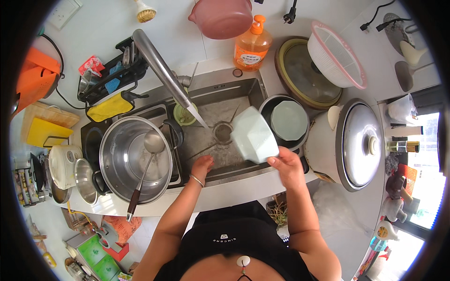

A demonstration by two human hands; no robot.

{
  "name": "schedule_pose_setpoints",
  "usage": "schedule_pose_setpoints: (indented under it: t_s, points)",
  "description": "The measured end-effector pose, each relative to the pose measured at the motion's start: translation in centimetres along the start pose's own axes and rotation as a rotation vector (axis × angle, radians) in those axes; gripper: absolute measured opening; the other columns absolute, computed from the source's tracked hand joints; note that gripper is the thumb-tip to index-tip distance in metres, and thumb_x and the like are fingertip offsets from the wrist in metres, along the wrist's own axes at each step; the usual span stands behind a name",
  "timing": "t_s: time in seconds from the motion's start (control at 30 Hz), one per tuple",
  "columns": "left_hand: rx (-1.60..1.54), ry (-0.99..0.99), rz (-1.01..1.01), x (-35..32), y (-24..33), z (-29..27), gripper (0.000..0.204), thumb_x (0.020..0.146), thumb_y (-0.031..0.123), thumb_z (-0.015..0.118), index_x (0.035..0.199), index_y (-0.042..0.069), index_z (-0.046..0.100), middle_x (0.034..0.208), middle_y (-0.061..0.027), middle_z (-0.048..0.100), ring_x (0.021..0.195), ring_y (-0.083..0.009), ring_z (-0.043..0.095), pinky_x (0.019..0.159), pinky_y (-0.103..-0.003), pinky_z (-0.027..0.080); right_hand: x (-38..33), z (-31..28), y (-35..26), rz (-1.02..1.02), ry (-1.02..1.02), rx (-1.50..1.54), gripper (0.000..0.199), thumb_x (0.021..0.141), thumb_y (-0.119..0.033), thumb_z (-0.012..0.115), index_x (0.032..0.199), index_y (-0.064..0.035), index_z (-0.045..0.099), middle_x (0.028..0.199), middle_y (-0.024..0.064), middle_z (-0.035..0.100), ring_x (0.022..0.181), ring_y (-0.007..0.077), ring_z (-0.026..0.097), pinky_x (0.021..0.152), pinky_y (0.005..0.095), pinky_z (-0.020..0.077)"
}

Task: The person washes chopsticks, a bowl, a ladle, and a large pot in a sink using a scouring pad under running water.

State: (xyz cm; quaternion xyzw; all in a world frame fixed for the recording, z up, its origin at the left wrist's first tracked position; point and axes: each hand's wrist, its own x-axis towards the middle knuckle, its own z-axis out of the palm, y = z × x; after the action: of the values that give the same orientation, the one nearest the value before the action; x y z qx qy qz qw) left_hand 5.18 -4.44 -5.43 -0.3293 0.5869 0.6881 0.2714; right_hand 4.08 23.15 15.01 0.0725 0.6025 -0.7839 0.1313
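My right hand (288, 165) grips the rim of a pale green angular bowl (254, 136), thumb on the near side. The bowl is tilted over the right part of the sink (192, 149). At the sink's near edge my left hand (203, 169) has its fingers curled in, with nothing visible in them. Above the sink, the metal faucet (164, 65) runs a stream of water (200, 118) toward the drain (222, 133). Another pale green bowl (288, 121) sits in a dark pot (304, 136) right of the sink.
A large steel pot (112, 154) with a ladle (153, 142) stands at the left. On the right are a lidded pot (323, 145), a glass lid (304, 75) and a pink-rimmed colander (335, 56). An orange soap bottle (252, 47) stands behind the sink.
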Motion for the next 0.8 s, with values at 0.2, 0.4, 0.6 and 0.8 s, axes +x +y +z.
schedule_pose_setpoints:
  t_s: [0.2, 0.4, 0.6, 0.8]
  points:
    - [0.048, -0.088, 0.089, 0.1, -2.1, 1.4, 0.019, 0.083, 0.018, 0.065, 0.098, 0.005, 0.065, 0.088, -0.0041, 0.066, 0.08, -0.0146, 0.062, 0.068, -0.025, 0.046, 2.0, -2.8, 1.1, -0.559, 0.389, -1.24, 0.017, 0.074, 0.0, 0.063, 0.091, -0.0025, 0.063, 0.081, 0.011, 0.063, 0.081, 0.0305, 0.059, 0.073, 0.0402, 0.0441]
    - [0.267, -0.099, 0.219, 0.2, -3.1, 1.9, 0.028, 0.081, 0.02, 0.068, 0.099, 0.0, 0.063, 0.091, -0.0085, 0.068, 0.082, -0.0184, 0.064, 0.075, -0.028, 0.049, 4.2, -5.3, 4.8, -0.546, 0.553, -1.448, 0.015, 0.075, -0.003, 0.063, 0.089, -0.0038, 0.063, 0.083, 0.0098, 0.064, 0.088, 0.0286, 0.06, 0.078, 0.0435, 0.0429]
    - [0.9, 0.059, 0.585, -2.4, -1.5, 2.4, 0.032, 0.081, 0.026, 0.066, 0.102, 0.002, 0.063, 0.098, -0.0157, 0.066, 0.099, -0.0317, 0.06, 0.084, -0.04, 0.048, 4.5, -4.4, 5.9, -0.328, 0.585, -1.662, 0.018, 0.077, -0.012, 0.063, 0.094, -0.0062, 0.065, 0.089, 0.009, 0.065, 0.101, 0.0294, 0.058, 0.092, 0.0547, 0.0376]
    - [0.93, -0.102, 0.919, -11.9, 7.3, 2.6, 0.04, 0.083, 0.031, 0.062, 0.111, 0.003, 0.059, 0.11, -0.0152, 0.062, 0.1, -0.0342, 0.058, 0.084, -0.041, 0.047, 4.2, -3.7, 4.2, -0.236, 0.599, -1.691, 0.025, 0.079, -0.014, 0.064, 0.103, -0.0066, 0.065, 0.115, 0.0096, 0.061, 0.115, 0.0326, 0.051, 0.1, 0.0607, 0.0292]
